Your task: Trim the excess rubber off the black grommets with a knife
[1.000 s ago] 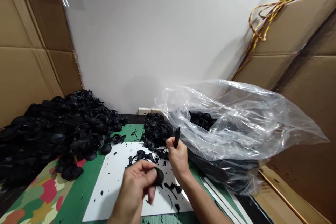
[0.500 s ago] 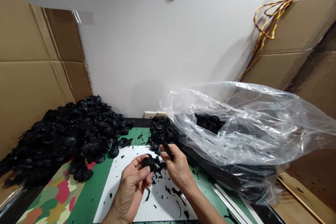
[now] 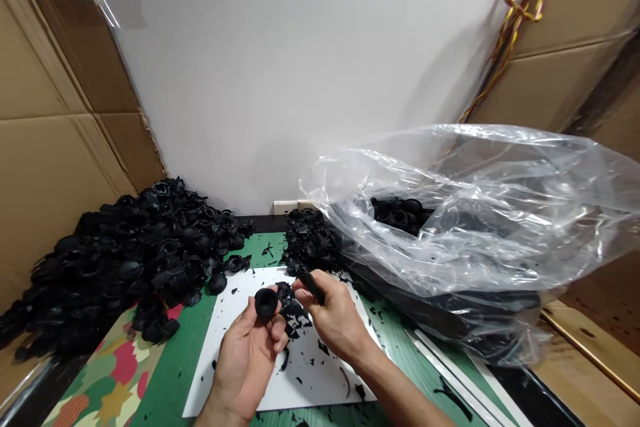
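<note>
My left hand (image 3: pixel 245 353) is closed on a black ribbed rubber bellows (image 3: pixel 266 304), its round hollow end turned up toward me. In my right hand (image 3: pixel 333 313) is a slim black-handled tool (image 3: pixel 311 285), gripped between thumb and fingers; its working tip is hidden or too small to make out. The two hands are a short way apart over a white sheet (image 3: pixel 210 373) strewn with black rubber scraps (image 3: pixel 295 319). A dark clump of scraps lies just behind the bellows.
On the left is a big heap of black rubber parts (image 3: pixel 130 260). A smaller scrap pile (image 3: pixel 310 233) stands behind the hands. To the right, a clear plastic bag (image 3: pixel 480 233) holds more black parts. Cardboard walls (image 3: pixel 45 80) flank the green work surface (image 3: pixel 170 373); white strips (image 3: pixel 450 380) lie at right.
My left hand has turned the bellows so its open end now faces me. Both hands have shifted slightly left, and the camera view has tilted down.
</note>
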A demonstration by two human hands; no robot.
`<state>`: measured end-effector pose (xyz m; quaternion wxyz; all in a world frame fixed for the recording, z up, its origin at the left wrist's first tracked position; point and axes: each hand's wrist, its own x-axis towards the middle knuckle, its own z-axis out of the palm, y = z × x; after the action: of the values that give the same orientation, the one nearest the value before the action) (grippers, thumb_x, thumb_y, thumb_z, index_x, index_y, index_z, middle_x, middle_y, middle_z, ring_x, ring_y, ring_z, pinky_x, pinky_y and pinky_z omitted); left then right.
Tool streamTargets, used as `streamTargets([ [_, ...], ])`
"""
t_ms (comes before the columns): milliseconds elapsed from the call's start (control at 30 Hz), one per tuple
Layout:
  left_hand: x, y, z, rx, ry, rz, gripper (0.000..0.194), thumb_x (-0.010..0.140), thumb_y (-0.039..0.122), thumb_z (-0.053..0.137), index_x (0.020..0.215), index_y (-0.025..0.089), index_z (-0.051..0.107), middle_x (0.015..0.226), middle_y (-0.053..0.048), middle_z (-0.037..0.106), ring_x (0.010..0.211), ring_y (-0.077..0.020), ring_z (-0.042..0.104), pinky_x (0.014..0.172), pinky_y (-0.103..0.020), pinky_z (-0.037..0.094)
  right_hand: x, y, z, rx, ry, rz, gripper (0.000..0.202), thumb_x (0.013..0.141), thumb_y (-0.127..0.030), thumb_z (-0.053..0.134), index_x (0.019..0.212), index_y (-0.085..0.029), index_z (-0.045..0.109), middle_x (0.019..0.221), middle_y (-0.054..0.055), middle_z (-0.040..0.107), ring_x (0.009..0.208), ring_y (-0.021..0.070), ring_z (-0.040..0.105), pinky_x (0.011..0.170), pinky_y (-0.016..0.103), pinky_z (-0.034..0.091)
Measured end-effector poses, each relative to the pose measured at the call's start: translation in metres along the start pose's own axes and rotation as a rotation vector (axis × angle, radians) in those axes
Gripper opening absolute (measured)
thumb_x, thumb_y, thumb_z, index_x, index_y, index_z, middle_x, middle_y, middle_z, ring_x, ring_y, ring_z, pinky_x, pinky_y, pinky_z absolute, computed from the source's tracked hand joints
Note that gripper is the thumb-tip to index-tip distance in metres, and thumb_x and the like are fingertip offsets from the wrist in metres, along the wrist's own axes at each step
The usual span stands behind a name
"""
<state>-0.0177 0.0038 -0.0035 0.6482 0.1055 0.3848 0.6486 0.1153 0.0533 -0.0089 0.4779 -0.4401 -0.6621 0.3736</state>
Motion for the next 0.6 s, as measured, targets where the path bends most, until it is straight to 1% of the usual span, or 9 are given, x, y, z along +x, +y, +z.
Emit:
streamTargets([
  [100,0.0005,0.0004,-0.0002,0.000,-0.005,0.013,0.024,0.091,0.021,0.041,0.103,0.015,0.061,0.069,-0.005,0.059,0.046,-0.0119,0.047,0.042,-0.023,0.037,0.0004,0.0004,-0.0015,0.003,-0.014,0.037,0.013,0.074,-0.022,0.052,0.070,-0.018,0.064,0.071,0.003,0.064,0.064,0.0175,0.057,0.060,0.027,0.042],
  [167,0.0008,0.0002,0.0003,0.008,-0.001,0.006,0.024,0.091,0.022,0.042,0.101,0.014,0.062,0.069,-0.006,0.060,0.045,-0.0116,0.047,0.042,-0.023,0.036,0.0008,0.0016,-0.0019,0.008,-0.016,0.063,0.014,0.075,-0.024,0.053,0.071,-0.018,0.065,0.071,0.003,0.064,0.065,0.0181,0.057,0.060,0.028,0.042],
  [300,0.0010,-0.0004,0.0022,0.037,0.008,-0.025,0.024,0.090,0.026,0.044,0.086,0.012,0.063,0.067,-0.007,0.060,0.044,-0.0107,0.045,0.041,-0.022,0.035,0.0014,0.0048,-0.0013,0.025,-0.024,0.107,0.014,0.074,-0.025,0.054,0.072,-0.017,0.065,0.071,0.003,0.065,0.067,0.0190,0.058,0.061,0.028,0.042],
  [367,0.0011,-0.0005,0.0021,0.042,0.008,-0.034,0.024,0.089,0.026,0.045,0.083,0.012,0.063,0.066,-0.006,0.060,0.044,-0.0108,0.045,0.041,-0.022,0.035,0.0017,0.0060,-0.0010,0.034,-0.035,0.129,0.015,0.074,-0.025,0.053,0.073,-0.016,0.065,0.071,0.004,0.065,0.067,0.0192,0.058,0.061,0.029,0.042],
  [467,0.0013,-0.0010,0.0003,0.035,0.013,-0.036,0.021,0.088,0.026,0.047,0.084,0.013,0.063,0.066,-0.006,0.061,0.044,-0.0112,0.046,0.041,-0.022,0.035,0.0022,0.0070,-0.0006,0.037,-0.041,0.147,0.015,0.075,-0.025,0.053,0.075,-0.016,0.065,0.072,0.004,0.064,0.068,0.0194,0.057,0.062,0.029,0.042],
  [600,0.0015,-0.0027,-0.0014,0.027,0.029,-0.024,0.017,0.085,0.026,0.052,0.088,0.014,0.063,0.068,-0.007,0.062,0.044,-0.0117,0.047,0.042,-0.022,0.035,0.0026,0.0068,-0.0005,0.067,-0.032,0.163,0.014,0.074,-0.025,0.054,0.072,-0.016,0.064,0.070,0.003,0.063,0.067,0.0193,0.057,0.062,0.029,0.042],
])
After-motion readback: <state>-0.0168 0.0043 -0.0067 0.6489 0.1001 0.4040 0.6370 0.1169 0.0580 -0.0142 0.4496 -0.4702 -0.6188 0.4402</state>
